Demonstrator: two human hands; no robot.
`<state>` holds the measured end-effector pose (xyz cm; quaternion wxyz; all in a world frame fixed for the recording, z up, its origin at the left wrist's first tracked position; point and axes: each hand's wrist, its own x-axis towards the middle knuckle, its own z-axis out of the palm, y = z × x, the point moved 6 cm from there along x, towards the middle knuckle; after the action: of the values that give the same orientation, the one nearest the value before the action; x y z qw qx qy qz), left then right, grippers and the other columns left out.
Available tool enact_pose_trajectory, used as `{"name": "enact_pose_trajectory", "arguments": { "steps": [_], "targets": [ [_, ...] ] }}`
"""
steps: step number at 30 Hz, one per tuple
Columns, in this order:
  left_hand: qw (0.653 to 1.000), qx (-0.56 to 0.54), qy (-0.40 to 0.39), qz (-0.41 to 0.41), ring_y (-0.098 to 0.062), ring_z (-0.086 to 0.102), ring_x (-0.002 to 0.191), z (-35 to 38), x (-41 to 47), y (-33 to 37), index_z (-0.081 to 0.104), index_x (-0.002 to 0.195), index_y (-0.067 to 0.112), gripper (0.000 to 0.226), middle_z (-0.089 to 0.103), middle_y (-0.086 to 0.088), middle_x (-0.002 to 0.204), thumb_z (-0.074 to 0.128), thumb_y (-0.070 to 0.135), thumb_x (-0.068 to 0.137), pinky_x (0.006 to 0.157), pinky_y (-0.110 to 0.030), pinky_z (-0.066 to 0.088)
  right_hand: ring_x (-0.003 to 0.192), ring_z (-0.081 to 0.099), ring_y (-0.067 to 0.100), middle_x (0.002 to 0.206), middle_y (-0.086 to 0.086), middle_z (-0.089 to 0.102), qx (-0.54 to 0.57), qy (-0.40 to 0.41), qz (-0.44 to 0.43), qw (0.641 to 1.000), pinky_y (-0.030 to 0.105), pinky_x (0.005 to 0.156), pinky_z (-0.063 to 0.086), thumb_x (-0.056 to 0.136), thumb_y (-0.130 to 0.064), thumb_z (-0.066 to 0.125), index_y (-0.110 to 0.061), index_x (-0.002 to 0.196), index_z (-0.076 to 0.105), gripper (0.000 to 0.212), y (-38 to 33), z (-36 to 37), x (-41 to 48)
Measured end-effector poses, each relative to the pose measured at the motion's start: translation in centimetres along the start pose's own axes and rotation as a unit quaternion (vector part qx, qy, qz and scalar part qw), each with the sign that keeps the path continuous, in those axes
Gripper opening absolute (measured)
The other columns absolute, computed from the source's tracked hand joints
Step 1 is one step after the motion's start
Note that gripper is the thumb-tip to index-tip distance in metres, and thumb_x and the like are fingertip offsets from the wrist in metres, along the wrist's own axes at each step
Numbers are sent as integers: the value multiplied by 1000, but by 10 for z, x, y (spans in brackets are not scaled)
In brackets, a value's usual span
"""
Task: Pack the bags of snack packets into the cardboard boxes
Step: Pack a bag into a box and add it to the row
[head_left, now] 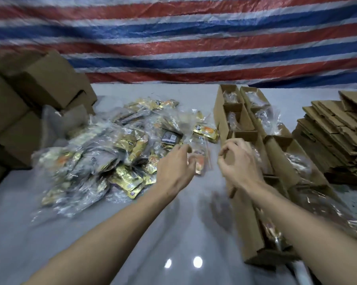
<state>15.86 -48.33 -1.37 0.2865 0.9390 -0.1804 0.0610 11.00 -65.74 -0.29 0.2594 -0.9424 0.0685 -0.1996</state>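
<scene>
Between pile [111, 149] and boxes [249, 153], both hands, left [174, 169] and right [238, 164], are hovering loosely curled, gripping nothing I can tell, and slippery bags are likely sliding off.

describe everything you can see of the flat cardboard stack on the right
The flat stack is a pile of unfolded brown cardboard box blanks, lying on the grey table at its far right, beside the rows of open boxes. The sheets sit unevenly, edges and flaps fanned out and stepped, the top ones tilted. Its right side runs out of view. Neither hand touches it.
</scene>
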Motion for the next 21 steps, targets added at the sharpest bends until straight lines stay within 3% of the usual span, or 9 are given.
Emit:
{"name": "enact_pose_trajectory", "arguments": {
  "steps": [5,9,12,16,18,21],
  "targets": [
    [992,82,67,-71,-24,59,97,-78,-9,-126,65,105,23,22,67,2,100,50,31,91,79,-38,39,93,54,13,96,-10,55,90,-82,-20,992,29,85,39,80,-16,70,-23,78,65,9,-74,83,-2],
    [971,139,106,-163,-29,54,112,-141,-18,-234,62,116,19,27,62,-6,115,52,28,93,97,-44,39,86,57,15,91,-9,57,130,-143,-39,980,35,79,45,76,-12,72,-27,73,62,18,-115,131,-11],
    [937,210,106,-259,-31,48,120,-180,-33,-308,53,129,18,36,55,-8,128,51,31,95,100,-46,35,86,59,9,88,-11,60,163,-167,-30,972,41,81,49,78,-10,72,-30,72,61,24,-130,157,-18],
    [906,224,113,-340,-36,44,125,-224,-40,-378,43,140,17,48,46,-12,139,51,29,93,101,-48,35,83,60,3,85,-16,62,183,-194,-2,964,42,78,52,78,-11,75,-32,70,63,26,-130,189,-20],
    [895,234,141,-352,-38,44,125,-252,-28,-399,40,141,15,52,43,-14,142,53,26,92,101,-50,37,78,62,6,86,-17,63,190,-191,-2,963,35,74,52,74,-5,79,-35,74,64,34,-133,202,-12],
    [886,262,195,-330,-41,42,129,-296,3,-417,30,149,13,64,30,-16,154,58,25,92,102,-52,38,77,63,5,80,-15,66,216,-182,0,959,15,69,48,68,8,81,-36,70,66,47,-138,219,8]
  ]
}}
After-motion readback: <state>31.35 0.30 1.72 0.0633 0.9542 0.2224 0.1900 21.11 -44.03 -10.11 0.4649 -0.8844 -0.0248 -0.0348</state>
